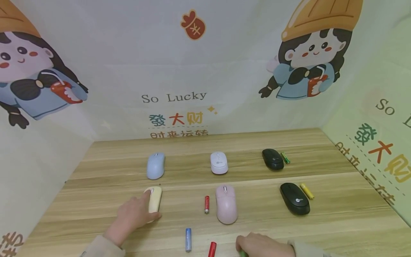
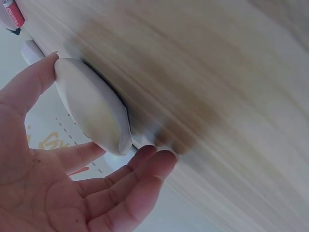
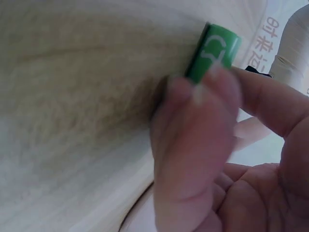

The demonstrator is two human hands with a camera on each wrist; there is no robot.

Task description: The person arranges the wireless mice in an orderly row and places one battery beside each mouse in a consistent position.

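Note:
My left hand (image 1: 136, 212) holds a pale yellow computer mouse (image 1: 155, 200) at the left of the wooden table, its thumb at one end and a finger on the other. In the left wrist view the mouse (image 2: 91, 104) lies between thumb and index finger, while the other fingers extend past it. Near the front edge my right hand (image 1: 263, 245) pinches a green battery (image 1: 243, 253). Part of the battery (image 3: 215, 50) sticks out beyond the fingertips in the right wrist view; the fingers cover the remainder.
A blue mouse (image 1: 156, 166), a white mouse (image 1: 219, 163) and a black mouse (image 1: 273, 159) stand behind. A pink mouse (image 1: 226, 204) and another black mouse (image 1: 294, 198) sit nearer. Loose batteries include red (image 1: 207, 204), blue (image 1: 188, 240), yellow (image 1: 307, 191) and green (image 1: 285, 157) ones.

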